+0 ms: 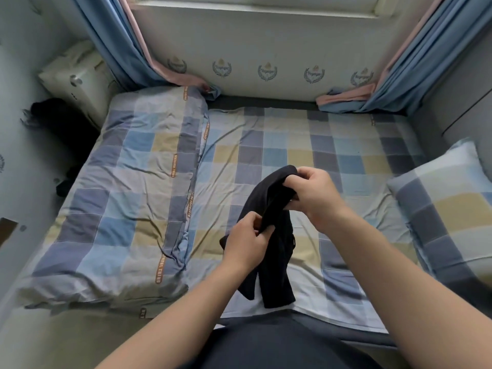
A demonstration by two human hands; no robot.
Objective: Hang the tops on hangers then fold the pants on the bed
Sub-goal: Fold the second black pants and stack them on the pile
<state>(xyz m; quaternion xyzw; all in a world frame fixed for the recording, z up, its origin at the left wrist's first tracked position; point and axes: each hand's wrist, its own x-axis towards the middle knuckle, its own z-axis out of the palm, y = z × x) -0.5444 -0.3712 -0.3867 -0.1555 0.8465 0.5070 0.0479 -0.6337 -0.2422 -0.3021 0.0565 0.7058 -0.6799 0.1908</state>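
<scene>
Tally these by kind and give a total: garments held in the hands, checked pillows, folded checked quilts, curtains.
Dark garment, gripped by the left hand and the right hand: 1
Checked pillow: 1
Folded checked quilt: 1
Curtains, left curtain and right curtain: 2
Total: 5

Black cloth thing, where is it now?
In the head view, the black fabric garment hangs mid-frame over the checkered bed sheet, gripped by the right hand above and the left hand below.
</scene>
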